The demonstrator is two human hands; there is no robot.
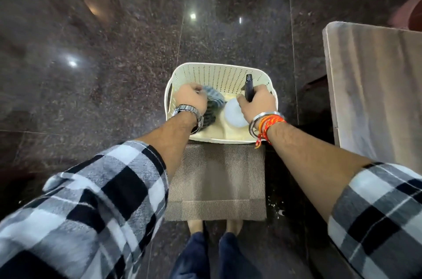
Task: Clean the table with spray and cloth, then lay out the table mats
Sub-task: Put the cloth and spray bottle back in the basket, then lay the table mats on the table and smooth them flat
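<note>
A cream perforated basket (212,73) stands on the dark floor. Both hands reach into it. My left hand (191,98) grips a blue-grey striped cloth (214,100) at the basket's left side. My right hand (258,100) is curled round the black head of a spray bottle (249,86), whose white body (234,113) shows below my fingers. A brown woven table mat (217,182) lies flat on the floor just in front of the basket, between the basket and my feet.
The wooden table (374,86) stands at the right, its near corner beside the basket. Polished dark stone floor (114,61) spreads to the left and beyond. My feet (214,226) stand at the mat's near edge.
</note>
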